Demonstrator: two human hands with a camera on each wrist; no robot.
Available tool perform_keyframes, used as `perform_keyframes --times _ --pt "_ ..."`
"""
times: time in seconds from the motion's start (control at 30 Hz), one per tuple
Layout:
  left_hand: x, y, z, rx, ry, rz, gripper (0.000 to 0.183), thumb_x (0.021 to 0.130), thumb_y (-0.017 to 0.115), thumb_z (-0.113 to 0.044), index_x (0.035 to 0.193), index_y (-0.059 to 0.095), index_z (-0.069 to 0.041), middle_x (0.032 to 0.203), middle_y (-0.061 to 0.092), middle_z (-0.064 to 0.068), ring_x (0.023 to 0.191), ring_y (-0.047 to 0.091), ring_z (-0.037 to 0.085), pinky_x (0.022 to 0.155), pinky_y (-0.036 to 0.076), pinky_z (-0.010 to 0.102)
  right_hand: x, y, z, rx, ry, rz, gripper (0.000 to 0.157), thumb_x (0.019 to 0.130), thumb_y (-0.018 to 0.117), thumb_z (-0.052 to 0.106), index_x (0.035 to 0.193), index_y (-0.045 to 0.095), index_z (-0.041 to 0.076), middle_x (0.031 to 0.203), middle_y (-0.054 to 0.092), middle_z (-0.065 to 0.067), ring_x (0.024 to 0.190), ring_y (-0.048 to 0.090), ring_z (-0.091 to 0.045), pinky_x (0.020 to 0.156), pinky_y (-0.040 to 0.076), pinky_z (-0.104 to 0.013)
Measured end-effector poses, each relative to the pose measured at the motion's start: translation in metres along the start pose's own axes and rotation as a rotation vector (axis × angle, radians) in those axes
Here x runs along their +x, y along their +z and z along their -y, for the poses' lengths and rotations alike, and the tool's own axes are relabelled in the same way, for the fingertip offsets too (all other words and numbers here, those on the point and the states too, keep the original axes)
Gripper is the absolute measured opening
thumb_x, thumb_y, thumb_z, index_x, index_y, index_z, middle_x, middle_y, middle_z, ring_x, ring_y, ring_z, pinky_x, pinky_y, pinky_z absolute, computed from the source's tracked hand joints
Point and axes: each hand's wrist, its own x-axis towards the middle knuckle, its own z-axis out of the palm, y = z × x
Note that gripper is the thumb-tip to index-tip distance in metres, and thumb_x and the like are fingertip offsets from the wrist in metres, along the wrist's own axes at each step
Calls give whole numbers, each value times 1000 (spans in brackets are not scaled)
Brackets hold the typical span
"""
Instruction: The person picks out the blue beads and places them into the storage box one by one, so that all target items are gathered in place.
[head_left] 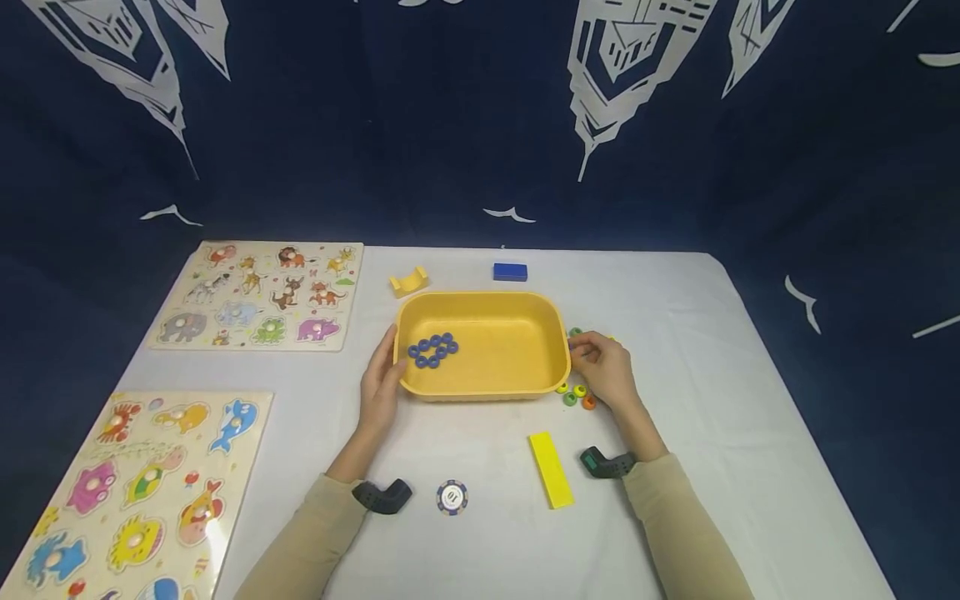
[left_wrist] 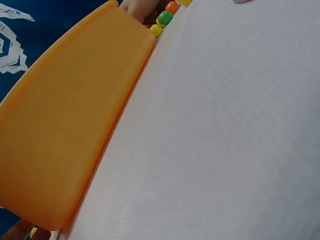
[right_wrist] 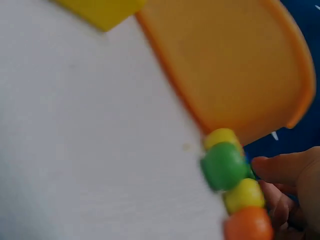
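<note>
A yellow plastic tray (head_left: 487,387) sits mid-table, with several blue beads (head_left: 432,343) at its left end. My left hand (head_left: 380,396) grips the tray's left side, thumb at the rim and fingers along the outer wall. At the tray's right end, my right hand (head_left: 603,367) reaches among loose beads, its fingers bent; I cannot tell whether it pinches one. Close by lie a green bead (head_left: 570,399), an orange bead (head_left: 588,402) and yellow beads (head_left: 580,390). In the right wrist view a green bead (right_wrist: 225,166) partly hides the thumb's surroundings.
Behind the tray are a yellow curved block (head_left: 408,282) and a blue block (head_left: 510,272). In front lie a yellow flat block (head_left: 551,470) and a poker chip (head_left: 452,497). Two animal puzzle boards, one far (head_left: 255,296) and one near (head_left: 142,492), occupy the left.
</note>
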Motion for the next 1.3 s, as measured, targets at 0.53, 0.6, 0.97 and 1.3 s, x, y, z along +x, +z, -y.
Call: perform_keyframes --times 0.53,0.6,0.97,1.3 --pt "2 -2 3 -9 -25 -12 50 90 39 0 139 27 -5 144 27 7 130 30 22 107 29 27 32 -8 90 35 -216 153 16 77 68 20 89 62 10 77 63 -1 60 47 -15 47 40 -20" --pt "2 -1 4 -7 -32 -10 50 90 39 -1 139 27 -5 145 27 7 130 30 21 107 29 27 36 4 97 2 -221 235 15 77 67 19 88 62 11 76 63 -1 61 49 -15 51 43 -22" --pt "1 1 3 -4 -35 0 50 91 39 -2 139 26 -5 145 26 7 131 28 20 108 27 27 43 62 121 -142 -232 520 11 75 68 14 84 62 9 69 58 -1 63 51 -13 55 44 -21" --pt "3 -1 2 3 -34 2 50 91 39 -2 139 26 -5 146 24 10 132 26 20 109 26 28 43 78 131 -160 -215 553 16 75 68 12 89 65 5 77 62 -2 71 54 -13 62 48 -21"
